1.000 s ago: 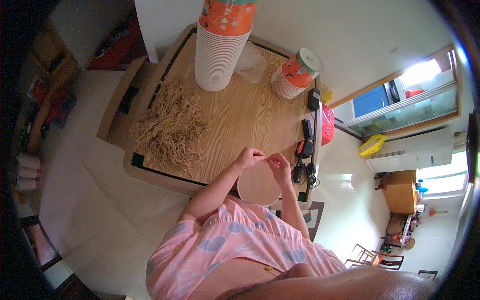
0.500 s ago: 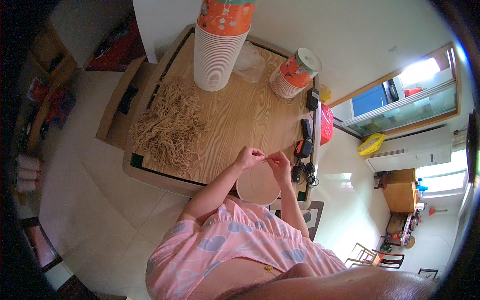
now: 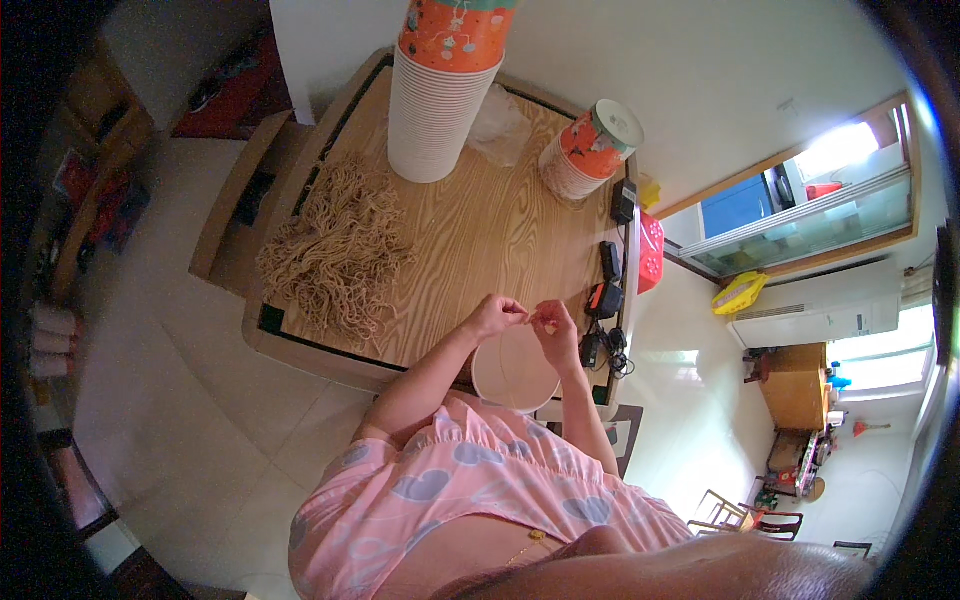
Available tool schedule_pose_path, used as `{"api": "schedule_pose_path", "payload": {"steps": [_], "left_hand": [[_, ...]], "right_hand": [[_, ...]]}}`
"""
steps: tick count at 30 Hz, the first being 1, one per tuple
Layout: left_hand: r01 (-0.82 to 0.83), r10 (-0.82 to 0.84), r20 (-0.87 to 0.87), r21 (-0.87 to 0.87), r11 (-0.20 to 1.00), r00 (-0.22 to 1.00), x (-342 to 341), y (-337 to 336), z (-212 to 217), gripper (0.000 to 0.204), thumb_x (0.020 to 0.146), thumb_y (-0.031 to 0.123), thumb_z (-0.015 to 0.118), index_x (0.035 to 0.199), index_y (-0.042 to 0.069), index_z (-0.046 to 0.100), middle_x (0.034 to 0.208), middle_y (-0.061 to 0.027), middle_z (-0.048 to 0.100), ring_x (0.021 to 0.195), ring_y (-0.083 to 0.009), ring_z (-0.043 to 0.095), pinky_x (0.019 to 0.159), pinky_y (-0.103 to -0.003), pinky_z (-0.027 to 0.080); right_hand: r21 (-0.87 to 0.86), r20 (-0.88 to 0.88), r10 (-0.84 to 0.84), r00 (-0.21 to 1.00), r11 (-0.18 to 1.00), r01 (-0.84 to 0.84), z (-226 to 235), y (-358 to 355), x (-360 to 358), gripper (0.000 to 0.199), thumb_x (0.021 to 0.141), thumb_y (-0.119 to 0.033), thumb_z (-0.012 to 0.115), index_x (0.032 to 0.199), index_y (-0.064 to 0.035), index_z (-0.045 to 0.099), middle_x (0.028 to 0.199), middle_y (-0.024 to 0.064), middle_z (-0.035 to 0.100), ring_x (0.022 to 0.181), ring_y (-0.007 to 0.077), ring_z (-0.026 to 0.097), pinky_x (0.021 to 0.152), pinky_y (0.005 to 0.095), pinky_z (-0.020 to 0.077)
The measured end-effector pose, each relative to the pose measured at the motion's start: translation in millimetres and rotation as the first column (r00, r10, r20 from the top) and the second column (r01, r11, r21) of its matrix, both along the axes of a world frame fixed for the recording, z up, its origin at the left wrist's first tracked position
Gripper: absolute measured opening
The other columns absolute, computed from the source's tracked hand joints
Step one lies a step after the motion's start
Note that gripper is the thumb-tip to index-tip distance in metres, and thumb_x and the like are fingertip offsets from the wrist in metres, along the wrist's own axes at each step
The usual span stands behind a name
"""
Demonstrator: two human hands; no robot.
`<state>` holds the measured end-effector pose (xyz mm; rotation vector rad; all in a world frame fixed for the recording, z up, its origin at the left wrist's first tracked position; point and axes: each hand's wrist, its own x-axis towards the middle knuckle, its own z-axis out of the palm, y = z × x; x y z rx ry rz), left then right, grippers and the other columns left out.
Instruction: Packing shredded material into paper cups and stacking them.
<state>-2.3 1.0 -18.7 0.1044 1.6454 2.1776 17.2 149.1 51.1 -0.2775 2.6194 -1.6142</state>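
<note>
Both my hands meet at the table's near edge, fingertips pinched a short gap apart. My left hand (image 3: 500, 316) and my right hand (image 3: 555, 328) hold what looks like a thin tan cord, though it is too fine to follow fully. Just below them, against my lap, is a white paper bucket (image 3: 512, 385) with its open mouth up; a faint strand shows inside it. Left of my hands a loose heap of tan cords (image 3: 340, 245) lies on the wood-grain table (image 3: 470, 235).
A tall stack of paper buckets (image 3: 430, 120) stands at the back, a crumpled clear plastic bag (image 3: 498, 125) beside it. A shorter bucket stack (image 3: 580, 165) is at the back right. Black adapters (image 3: 604, 300) and a coiled cable (image 3: 618, 355) line the right edge, near a red basket (image 3: 650, 250).
My fingertips have drawn slightly apart, and my right hand has tilted up a little. The bucket and the cord heap stay in place.
</note>
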Motion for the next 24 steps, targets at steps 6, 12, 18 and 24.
{"api": "schedule_pose_path", "payload": {"steps": [6, 12, 18, 24], "left_hand": [[-0.004, 0.005, 0.015, -0.05, 0.999, 1.0, 0.1, -1.9, 4.4, 0.013, 0.074, 0.012, 0.064, 0.082, 0.001, 0.064, 0.076, -0.0027, 0.062, 0.067, -0.0086, 0.055, 0.064, -0.023, 0.045], [-0.031, 0.032, 0.008, -0.064, 0.997, 0.999, -0.8, -0.1, 0.7, 0.011, 0.074, 0.012, 0.064, 0.08, 0.002, 0.064, 0.075, -0.0018, 0.062, 0.067, -0.0082, 0.055, 0.064, -0.023, 0.044], [-0.036, 0.036, 0.0, -0.057, 0.998, 0.999, -2.8, -1.8, -1.3, 0.011, 0.074, 0.011, 0.064, 0.081, 0.003, 0.064, 0.076, -0.0011, 0.062, 0.068, -0.0083, 0.055, 0.065, -0.023, 0.044], [0.035, -0.034, 0.042, -0.029, 0.999, 0.999, -2.3, -4.3, 6.5, 0.011, 0.074, 0.011, 0.063, 0.082, 0.002, 0.064, 0.076, -0.0022, 0.063, 0.068, -0.0087, 0.056, 0.065, -0.023, 0.045]], "right_hand": [[0.033, 0.194, -0.083, 0.977, 0.996, 0.078, -8.0, 9.5, 1.7, 0.011, 0.079, -0.006, 0.058, 0.089, -0.0014, 0.058, 0.077, 0.0026, 0.059, 0.07, 0.0098, 0.051, 0.064, 0.0236, 0.0436], [0.025, 0.24, -0.09, 0.967, 0.996, 0.086, -12.2, 11.4, 1.0, 0.011, 0.077, -0.01, 0.061, 0.084, -0.0007, 0.06, 0.075, 0.0022, 0.059, 0.069, 0.0092, 0.051, 0.063, 0.0231, 0.0425], [0.029, 0.074, -0.027, 0.997, 0.999, 0.025, -13.5, 9.0, -0.9, 0.005, 0.077, -0.002, 0.058, 0.081, -0.0022, 0.056, 0.074, -0.0012, 0.056, 0.071, 0.0059, 0.051, 0.064, 0.02, 0.0422], [0.023, 0.078, -0.044, 0.996, 0.999, 0.042, -10.0, 3.9, -0.1, 0.005, 0.077, -0.001, 0.056, 0.081, -0.0031, 0.055, 0.075, -0.0011, 0.055, 0.071, 0.0058, 0.05, 0.065, 0.0204, 0.0417]]}}
